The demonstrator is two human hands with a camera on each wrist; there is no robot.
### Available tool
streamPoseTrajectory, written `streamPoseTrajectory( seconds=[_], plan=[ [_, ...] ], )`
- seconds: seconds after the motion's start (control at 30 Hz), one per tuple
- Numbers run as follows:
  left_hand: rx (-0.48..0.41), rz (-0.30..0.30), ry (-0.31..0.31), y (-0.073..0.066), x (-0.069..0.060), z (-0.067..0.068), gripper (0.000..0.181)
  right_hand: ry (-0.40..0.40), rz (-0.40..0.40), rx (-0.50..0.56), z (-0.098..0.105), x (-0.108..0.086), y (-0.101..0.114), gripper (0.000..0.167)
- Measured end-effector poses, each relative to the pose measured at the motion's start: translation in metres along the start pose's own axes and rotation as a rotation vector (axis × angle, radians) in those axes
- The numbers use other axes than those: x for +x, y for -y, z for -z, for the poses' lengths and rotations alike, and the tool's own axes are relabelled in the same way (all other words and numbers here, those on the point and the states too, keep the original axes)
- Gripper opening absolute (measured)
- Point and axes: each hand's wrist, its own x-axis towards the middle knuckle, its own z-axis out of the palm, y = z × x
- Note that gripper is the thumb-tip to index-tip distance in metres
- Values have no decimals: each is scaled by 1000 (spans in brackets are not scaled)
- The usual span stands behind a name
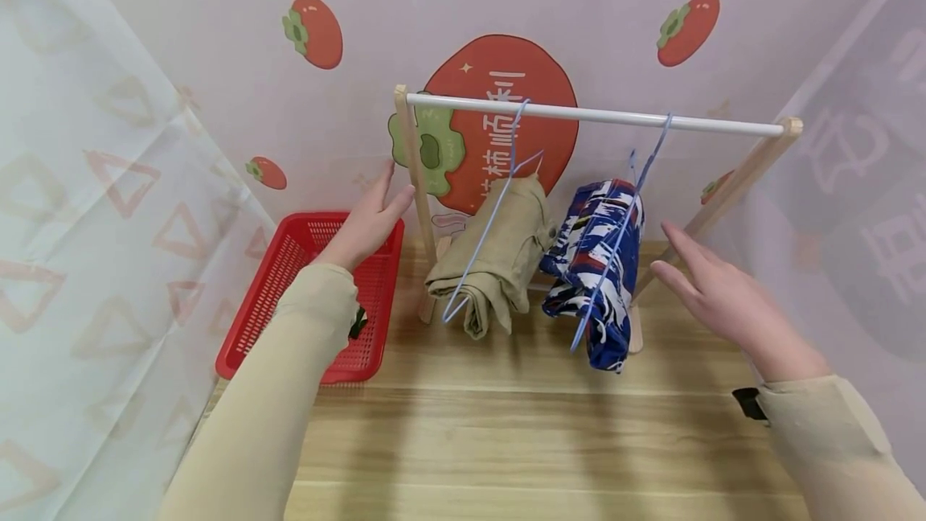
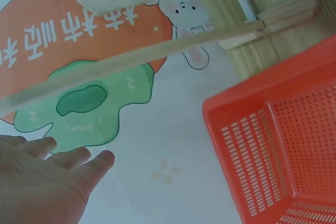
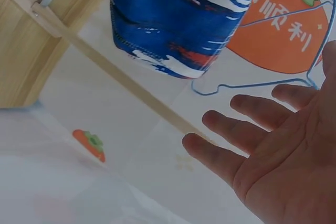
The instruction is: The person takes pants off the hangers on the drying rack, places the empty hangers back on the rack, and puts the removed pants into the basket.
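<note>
A small clothes rack with a white rail (image 1: pixel 593 114) carries two blue wire hangers. Folded khaki trousers (image 1: pixel 499 248) hang over the left hanger (image 1: pixel 483 235). On the right hanger (image 1: pixel 615 244) hangs a folded blue, white and red patterned garment (image 1: pixel 596 264). My left hand (image 1: pixel 369 219) is held beside the rack's left post (image 1: pixel 415 175), fingers extended and holding nothing. My right hand (image 1: pixel 723 292) is to the right of the patterned garment, apart from it, with straight fingers and nothing in them; its palm (image 3: pixel 294 161) shows in the right wrist view.
Left of the rack stands a red perforated plastic basket (image 1: pixel 249 320), partly covered by my left forearm; a small dark and white item (image 1: pixel 358 322) shows in it. Wooden table top (image 1: pixel 463 432) lies in front. A sheet printed with persimmons (image 1: pixel 321 30) hangs behind.
</note>
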Motion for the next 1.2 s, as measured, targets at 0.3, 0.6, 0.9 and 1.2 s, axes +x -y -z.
streamPoseTrajectory(
  seconds=[0.3, 0.6, 0.9, 1.2],
  plan=[
    [-96, -17, 29, -6, 8, -5, 80, -12, 28, -15, 3, 1, 21, 72],
    [-209, -84, 75, -5, 15, -9, 71, -16, 67, -7, -3, 4, 31, 71],
    [-239, 20, 79, -9, 17, -9, 76, -20, 68, -8, -7, 7, 37, 75],
    [-310, 60, 64, -13, 21, -8, 71, -24, 61, -5, -10, 9, 40, 77]
  ],
)
